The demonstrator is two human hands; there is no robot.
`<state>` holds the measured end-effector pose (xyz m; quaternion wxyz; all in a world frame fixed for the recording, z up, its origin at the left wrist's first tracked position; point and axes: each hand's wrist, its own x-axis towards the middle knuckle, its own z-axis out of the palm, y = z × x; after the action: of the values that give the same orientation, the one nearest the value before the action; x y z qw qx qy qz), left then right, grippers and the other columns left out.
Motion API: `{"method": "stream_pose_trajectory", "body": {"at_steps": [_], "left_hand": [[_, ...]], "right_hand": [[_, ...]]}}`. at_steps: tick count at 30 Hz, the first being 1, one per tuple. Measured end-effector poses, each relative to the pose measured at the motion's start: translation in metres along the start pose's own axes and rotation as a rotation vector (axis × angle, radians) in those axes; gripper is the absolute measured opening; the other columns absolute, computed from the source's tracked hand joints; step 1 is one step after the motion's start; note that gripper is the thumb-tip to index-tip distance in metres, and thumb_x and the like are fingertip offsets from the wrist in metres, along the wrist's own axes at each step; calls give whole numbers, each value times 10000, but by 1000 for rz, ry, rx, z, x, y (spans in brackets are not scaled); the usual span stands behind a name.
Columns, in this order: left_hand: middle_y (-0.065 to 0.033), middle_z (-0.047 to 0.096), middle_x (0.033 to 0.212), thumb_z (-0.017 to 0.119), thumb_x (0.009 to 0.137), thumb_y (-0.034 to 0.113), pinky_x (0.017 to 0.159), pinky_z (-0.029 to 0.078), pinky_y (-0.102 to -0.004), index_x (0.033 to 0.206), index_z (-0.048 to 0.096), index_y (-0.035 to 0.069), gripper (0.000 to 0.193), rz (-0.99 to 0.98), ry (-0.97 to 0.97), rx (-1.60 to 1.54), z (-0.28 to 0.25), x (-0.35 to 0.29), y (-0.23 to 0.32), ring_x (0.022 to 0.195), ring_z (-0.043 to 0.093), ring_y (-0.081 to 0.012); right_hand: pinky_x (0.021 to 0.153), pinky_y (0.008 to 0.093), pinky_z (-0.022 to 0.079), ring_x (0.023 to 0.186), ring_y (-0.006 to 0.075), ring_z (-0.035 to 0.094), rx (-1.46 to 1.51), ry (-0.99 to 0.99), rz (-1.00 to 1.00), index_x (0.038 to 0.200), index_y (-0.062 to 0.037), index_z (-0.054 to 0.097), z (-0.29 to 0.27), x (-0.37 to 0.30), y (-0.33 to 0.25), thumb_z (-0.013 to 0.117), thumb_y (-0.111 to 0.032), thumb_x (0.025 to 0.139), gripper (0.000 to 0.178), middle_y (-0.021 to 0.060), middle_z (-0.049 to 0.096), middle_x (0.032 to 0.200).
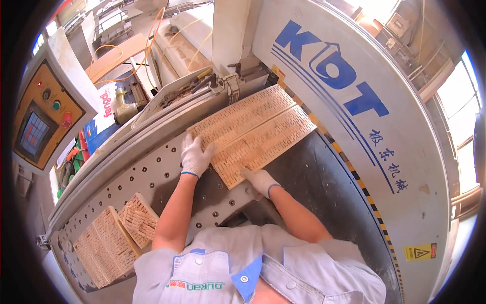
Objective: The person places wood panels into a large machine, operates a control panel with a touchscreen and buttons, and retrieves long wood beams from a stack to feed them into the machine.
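Observation:
Two slotted light-wood panels point(258, 119) lie side by side on the machine bed point(147, 177), a narrow seam running between them. Against their left end rests my left hand point(195, 156), in a white glove, its fingers and thumb spread apart and touching the wood. My right hand point(260, 182), also gloved, is closed on the near edge of the nearer panel; its fingertips lie on the top face, and part of the thumb side is hard to make out. More slotted wooden pieces point(104, 245) sit at the lower left, with a smaller one point(137, 220) tilted beside them.
A large white machine cover point(354, 116) with a black-and-yellow striped edge rises at the right. A metal rail with a clamp point(232, 86) borders the far side. At the left stands a control panel point(43, 116) with a screen and buttons. Orange hoses point(152, 38) hang behind.

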<state>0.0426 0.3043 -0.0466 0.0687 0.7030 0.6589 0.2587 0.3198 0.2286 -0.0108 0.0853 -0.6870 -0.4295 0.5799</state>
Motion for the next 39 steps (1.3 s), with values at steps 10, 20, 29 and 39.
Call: {"method": "stream_pose_trajectory", "body": {"at_steps": [10, 20, 29, 39], "left_hand": [[-418, 100, 1864, 844, 971, 297, 1405, 253, -574, 1657, 464, -124, 890, -241, 103, -409, 64, -42, 52, 1723, 179, -600], [-443, 86, 1850, 837, 968, 270, 1414, 215, -606, 1674, 444, -128, 900, -242, 27, -467, 116, -17, 132, 1718, 119, -638], [-428, 128, 1835, 884, 906, 279, 1394, 291, -588, 1729, 364, -56, 1030, -103, -219, -541, 162, 50, 206, 1713, 105, -638], [-407, 304, 1785, 893, 895, 515, 1402, 240, -599, 1644, 493, -74, 1033, 189, -167, -107, 162, 145, 214, 1691, 185, -626]], "right_hand": [[1226, 556, 455, 1337, 455, 641, -408, 912, -371, 1285, 25, 773, -43, 34, 29, 903, -541, 881, 708, 257, 746, 1289], [1161, 529, 500, 1309, 425, 632, -319, 921, -535, 1194, -61, 832, -151, 68, 74, 941, -352, 836, 475, 197, 746, 1337], [1083, 537, 555, 1229, 462, 722, -191, 1166, -290, 1307, 67, 671, -176, 100, 45, 950, -481, 834, 776, 270, 757, 1254], [1048, 477, 584, 1148, 380, 811, -100, 994, -196, 1271, -56, 845, -235, 166, 33, 799, -610, 912, 662, 213, 862, 1165]]}}
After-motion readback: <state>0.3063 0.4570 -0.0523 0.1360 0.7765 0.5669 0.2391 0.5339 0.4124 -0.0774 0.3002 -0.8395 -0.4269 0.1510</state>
